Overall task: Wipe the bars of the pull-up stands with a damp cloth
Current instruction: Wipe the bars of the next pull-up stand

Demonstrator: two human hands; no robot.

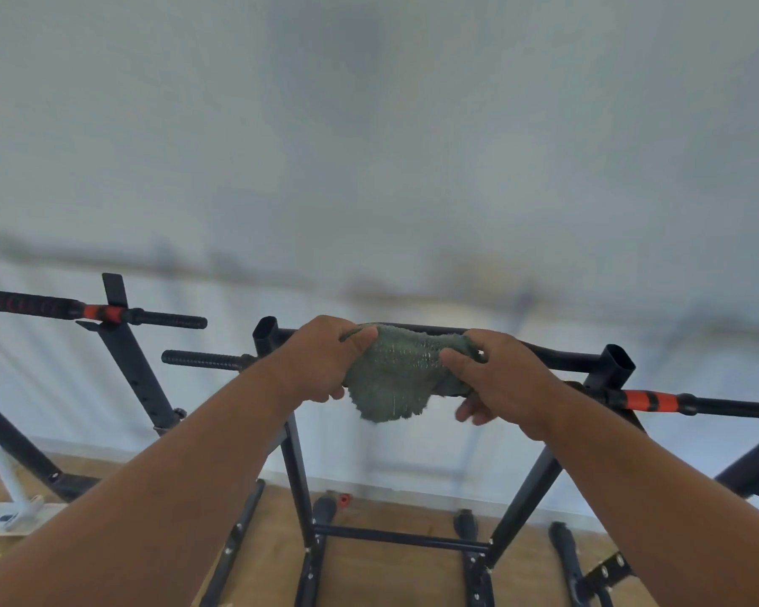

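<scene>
Wooden floor point(369, 576), pale blurred wall point(369, 124). Both hands' fingers pinch the green cloth point(395, 378) draped over the top bar point(557, 359), hiding its middle.

Grey-green cloth point(395, 378) (loosely woven), black bar point(557, 357), orange-and-black banded grip point(651, 400), brown wooden floor point(395, 576).

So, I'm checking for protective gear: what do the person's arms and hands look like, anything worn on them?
Both forearms are bare for their whole visible length, with no sleeves in view. The left hand and right hand are bare too: no gloves, watch, wristband or rings can be seen.
</scene>
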